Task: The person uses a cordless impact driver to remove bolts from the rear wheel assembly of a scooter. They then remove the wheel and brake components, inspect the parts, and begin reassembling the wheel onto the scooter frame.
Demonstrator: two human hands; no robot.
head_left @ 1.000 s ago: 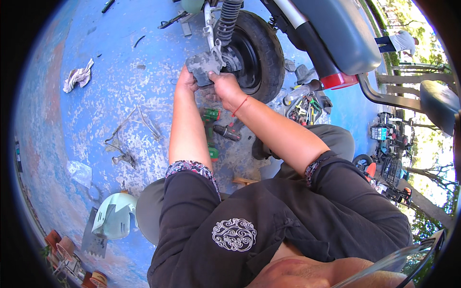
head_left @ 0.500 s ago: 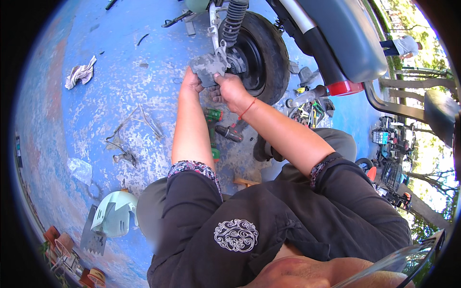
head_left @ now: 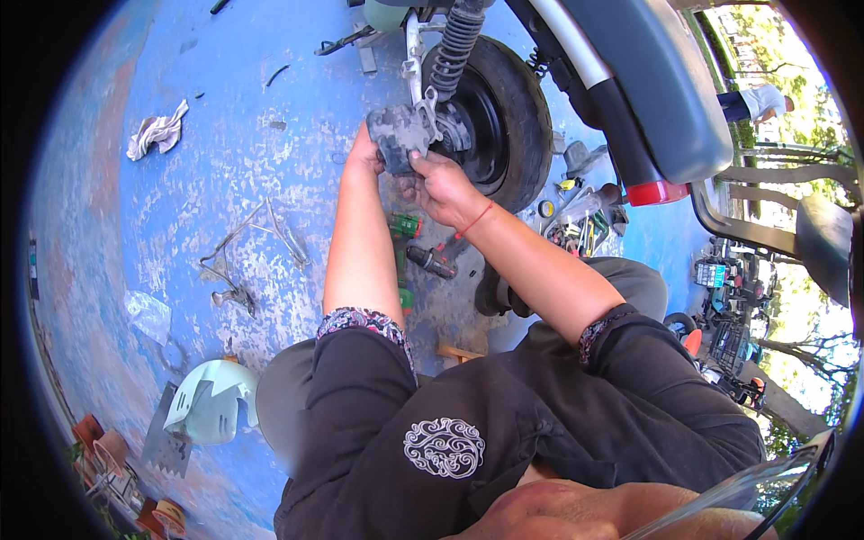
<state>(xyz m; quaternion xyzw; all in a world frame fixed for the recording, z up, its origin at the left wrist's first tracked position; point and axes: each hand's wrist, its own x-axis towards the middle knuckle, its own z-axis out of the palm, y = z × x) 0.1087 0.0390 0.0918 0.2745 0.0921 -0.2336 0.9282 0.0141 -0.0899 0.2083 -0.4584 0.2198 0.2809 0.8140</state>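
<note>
A flat, dusty grey plate-like part (head_left: 396,133) is held between my two hands, close to the hub of a scooter's wheel (head_left: 531,126). My left hand (head_left: 364,151) grips its left edge, with most of the fingers hidden behind it. At the lower right corner my right hand (head_left: 443,187) is closed, its thumb on the near face and its other fingers curled underneath. Just beyond the plate are a silvery metal arm (head_left: 414,63) and a dark coil shock absorber (head_left: 456,54). Whether the plate is still attached to the hub side cannot be made out.
Below my hands lie a green-and-black power tool (head_left: 405,225) and a dark drill-like tool (head_left: 432,261). The scooter's seat (head_left: 670,99) and red tail light (head_left: 657,193) overhang at right. A rag (head_left: 157,132), metal frame (head_left: 236,292) and pale green cover (head_left: 216,400) lie leftward.
The view has shifted slightly, so the wheel and scooter sit a little lower and further right. Both hands keep their hold on the grey plate, with little other movement.
</note>
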